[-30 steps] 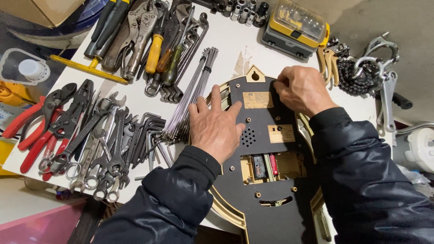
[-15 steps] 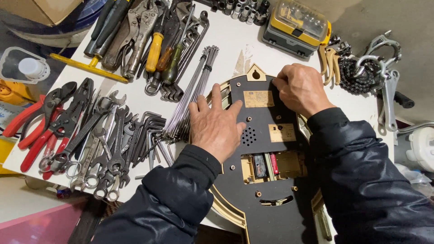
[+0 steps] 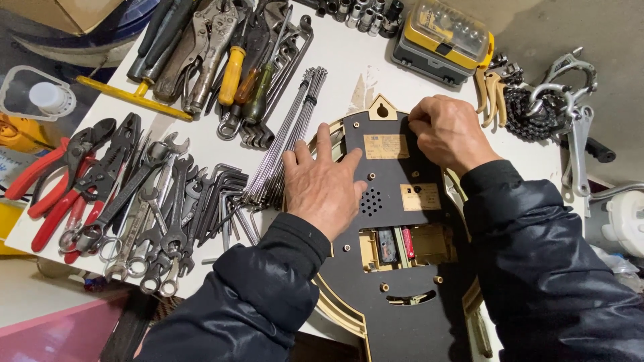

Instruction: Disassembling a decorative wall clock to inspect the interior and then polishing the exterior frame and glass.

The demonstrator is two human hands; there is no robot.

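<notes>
Your wall clock [image 3: 402,221] lies face down on the white table [image 3: 349,60], its dark back panel up and its long axis running near to far, with the small peaked hanger at the far end and the near end cut off by your sleeves. Your left hand [image 3: 327,184] rests flat on the panel's left side with fingers spread and released, while your right hand [image 3: 451,134] curls its fingers at the far right edge, though you cannot tell what they pinch. Wrenches [image 3: 151,221] and red pliers [image 3: 57,184] crowd the left; bare concrete floor shows far right.
</notes>
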